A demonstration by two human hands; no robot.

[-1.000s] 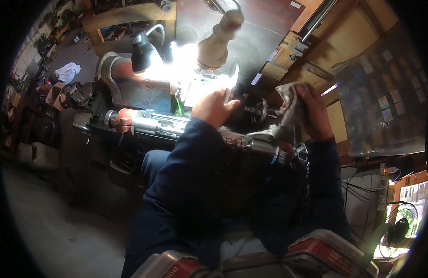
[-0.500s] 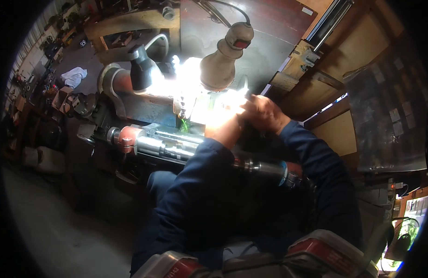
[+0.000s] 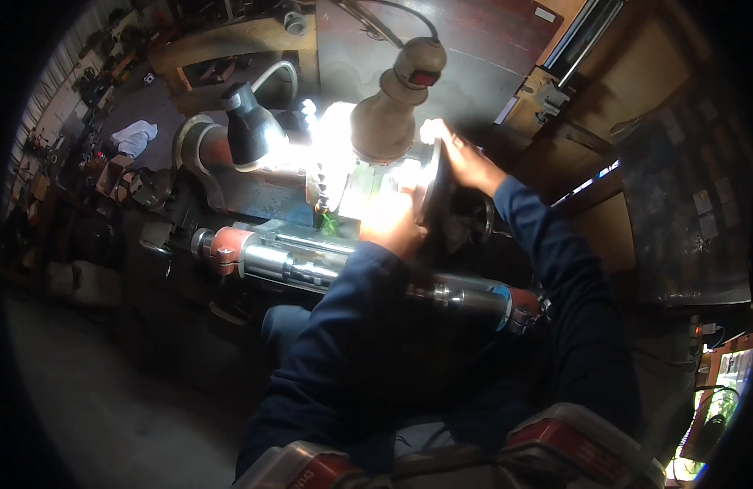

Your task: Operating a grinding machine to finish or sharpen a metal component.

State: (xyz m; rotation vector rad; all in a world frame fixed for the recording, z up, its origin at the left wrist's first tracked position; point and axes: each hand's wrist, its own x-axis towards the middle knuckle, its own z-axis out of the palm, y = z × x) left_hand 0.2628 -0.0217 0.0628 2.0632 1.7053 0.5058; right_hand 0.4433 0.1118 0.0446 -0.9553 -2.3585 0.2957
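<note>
My right hand [image 3: 466, 159] is at the upper edge of a round disc [image 3: 433, 179] that stands on edge, its fingers closed over the rim. Left of the disc and lower is my left hand [image 3: 395, 224], strongly lit. Its fingers look curled in, but glare hides what they hold, if anything. Two work lamps, one dark [image 3: 254, 130] and one beige [image 3: 384, 122], stand over the bright spot on the machine. In front of my left hand runs a polished metal cylinder [image 3: 266, 259] with a red clamp collar [image 3: 228, 248].
Another red collar [image 3: 523, 310] closes the cylinder's right end. A handwheel [image 3: 482, 220] sits right of the disc. Behind stand a reddish-grey panel [image 3: 474, 49] and a wooden frame [image 3: 229, 41]. A translucent sheet [image 3: 694, 212] hangs at the right.
My right hand has moved up and away from my left hand, onto the disc's upper rim. The disc now shows between them. My left hand has hardly moved.
</note>
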